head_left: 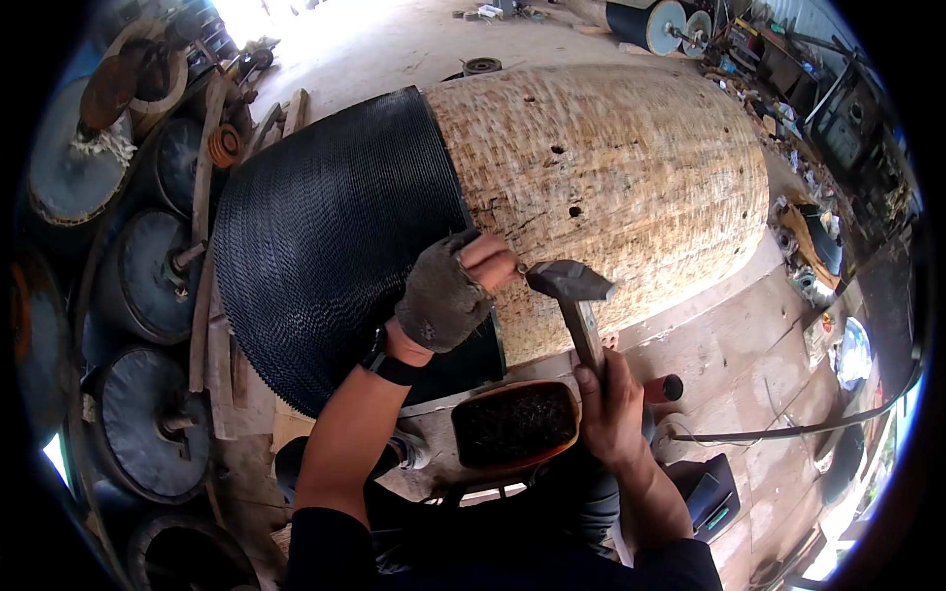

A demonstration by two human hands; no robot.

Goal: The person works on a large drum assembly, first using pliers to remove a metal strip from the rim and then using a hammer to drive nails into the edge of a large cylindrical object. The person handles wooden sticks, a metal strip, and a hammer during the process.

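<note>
Now gloved left hand [445,293] fingers pinched on the drum [601,187], right hand [613,412] fingers gripping hammer [574,295].

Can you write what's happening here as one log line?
left hand: gloved, pinching small piece against wooden drum | right hand: gripping hammer | black toothed strips: cover drum's left part

A large drum [591,187] is laid across the upper centre; a tray [512,424] is placed below it, smaller drums [148,276] stacked at far left.
</note>
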